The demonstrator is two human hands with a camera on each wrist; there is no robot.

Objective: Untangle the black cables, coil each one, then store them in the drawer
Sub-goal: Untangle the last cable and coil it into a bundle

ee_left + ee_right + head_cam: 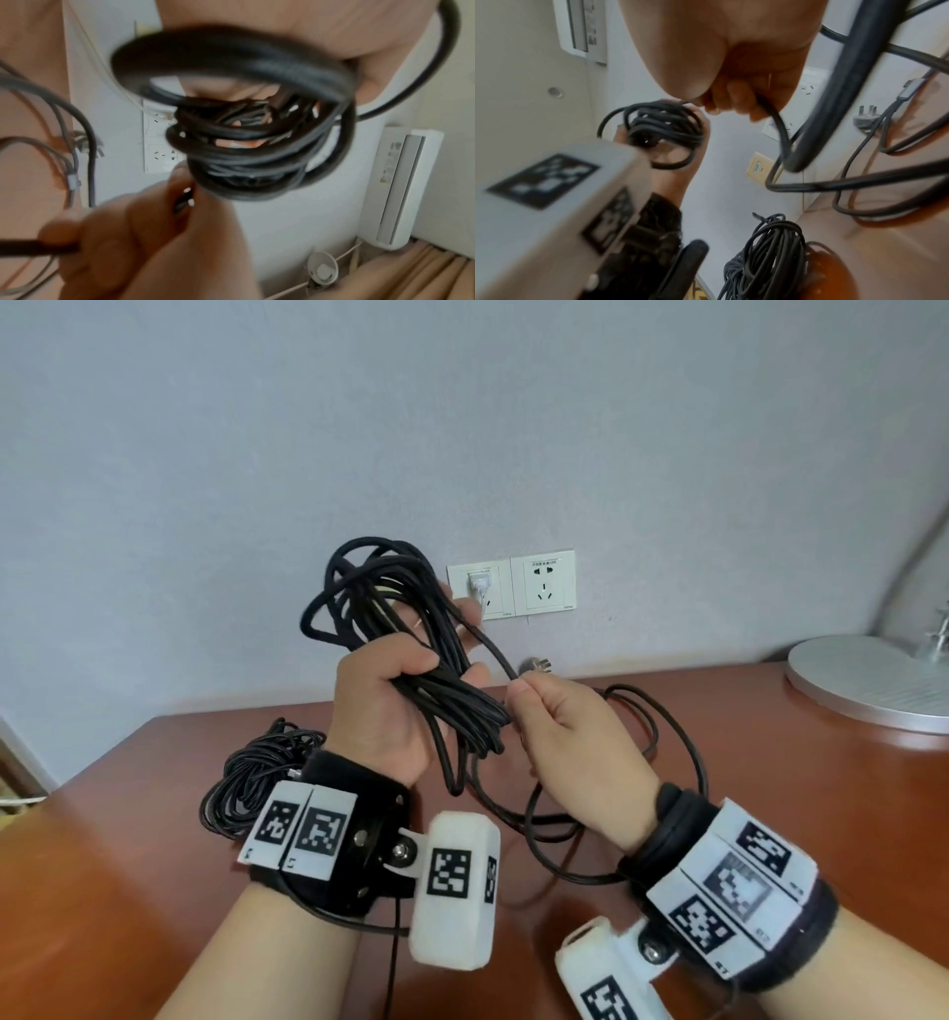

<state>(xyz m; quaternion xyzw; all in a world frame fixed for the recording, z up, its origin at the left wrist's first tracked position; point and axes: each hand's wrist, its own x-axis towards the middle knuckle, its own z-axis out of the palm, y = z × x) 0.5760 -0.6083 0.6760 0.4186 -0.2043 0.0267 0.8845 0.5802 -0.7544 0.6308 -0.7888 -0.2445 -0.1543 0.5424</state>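
My left hand (390, 706) is raised above the table and grips a bundle of thick black cable loops (390, 603), seen close up as the coil (257, 142) in the left wrist view. My right hand (560, 731) pinches the free strand of that same cable (490, 647) between thumb and fingers, just right of the bundle. The remaining length (662, 737) trails in loose loops over the table behind my right hand. A second, thinner black cable lies as a coil (251, 783) on the table to the left, also visible as the thin coil (765, 257).
The brown wooden table (128, 891) meets a grey wall with a double socket (511, 585); a white plug sits in its left outlet. A round metal lamp base (868, 680) stands at the far right. A grey three-pin plug (866, 117) lies near the wall.
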